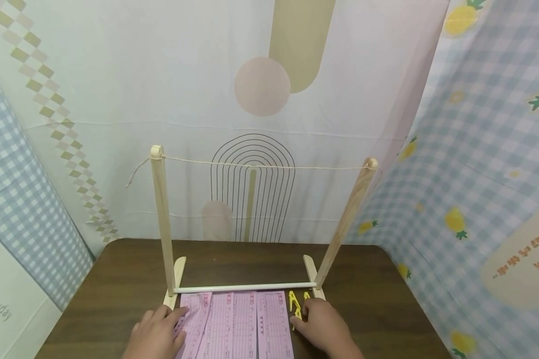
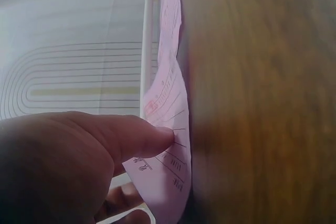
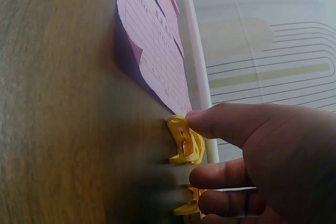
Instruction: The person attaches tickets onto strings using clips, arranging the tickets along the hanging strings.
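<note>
Three yellow clips (image 1: 291,299) lie between pink slips (image 1: 222,324), long axes fore-and-aft, and nearer right hand (image 1: 325,321), thumb at one, pinch unclear; left hand (image 1: 154,331) pinches leftmost slip (image 1: 194,315).

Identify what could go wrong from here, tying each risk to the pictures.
The leftmost pink slip bends at the left hand, so it might crease. The slips lie close together, so lifting one could shift the next slip. The yellow clips sit bunched by the right hand, which may knock one away.
</note>
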The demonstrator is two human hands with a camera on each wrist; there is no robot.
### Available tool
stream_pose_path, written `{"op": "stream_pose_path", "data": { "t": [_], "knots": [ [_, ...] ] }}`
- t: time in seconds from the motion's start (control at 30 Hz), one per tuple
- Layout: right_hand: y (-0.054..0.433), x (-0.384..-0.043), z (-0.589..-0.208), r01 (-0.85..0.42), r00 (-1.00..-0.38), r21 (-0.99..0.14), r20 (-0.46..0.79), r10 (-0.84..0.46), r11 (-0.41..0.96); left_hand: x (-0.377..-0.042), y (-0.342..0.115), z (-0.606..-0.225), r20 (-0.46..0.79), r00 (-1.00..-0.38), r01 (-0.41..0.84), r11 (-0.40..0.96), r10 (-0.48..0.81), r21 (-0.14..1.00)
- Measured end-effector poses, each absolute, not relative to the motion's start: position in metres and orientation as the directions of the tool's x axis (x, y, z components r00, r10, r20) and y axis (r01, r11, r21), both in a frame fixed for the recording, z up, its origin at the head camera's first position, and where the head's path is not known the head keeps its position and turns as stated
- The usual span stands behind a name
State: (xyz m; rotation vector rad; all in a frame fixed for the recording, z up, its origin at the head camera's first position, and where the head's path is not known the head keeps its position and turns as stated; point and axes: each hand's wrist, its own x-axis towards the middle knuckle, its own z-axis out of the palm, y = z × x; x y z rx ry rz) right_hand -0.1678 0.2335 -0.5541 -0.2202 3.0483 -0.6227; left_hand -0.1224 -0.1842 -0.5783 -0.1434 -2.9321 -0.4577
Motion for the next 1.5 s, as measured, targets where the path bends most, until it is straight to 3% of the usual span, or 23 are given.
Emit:
{"op": "stream_pose_path", "data": {
  "t": [0.43, 0.73, 0.87, 1.2, 1.5],
  "knots": [
    [0.229, -0.159, -0.551, -0.095, -0.994, -0.336, -0.021, -0.108, 0.937, -0.125, -0.194, -0.579, 0.119, -0.991, 0.107, 0.915, 0.066, 0.389],
    [0.229, -0.158, -0.549, -0.101, -0.992, -0.359, -0.029, -0.120, 0.928, -0.127, -0.205, -0.571, -0.018, -0.999, 0.013, 0.835, 0.027, 0.549],
    [0.231, -0.157, -0.550, -0.135, -0.989, -0.415, -0.001, -0.149, 0.900, -0.124, -0.208, -0.571, -0.027, -0.999, -0.002, 0.788, 0.019, 0.615],
    [0.245, -0.150, -0.535, -0.088, -0.984, -0.557, -0.079, -0.158, 0.826, -0.123, -0.225, -0.574, -0.041, -0.994, 0.037, 0.646, 0.105, 0.763],
    [0.251, -0.152, -0.509, -0.185, -0.966, -0.670, -0.012, -0.260, 0.719, -0.123, -0.223, -0.560, -0.074, -0.987, -0.002, 0.452, 0.141, 0.892]
  ]
}}
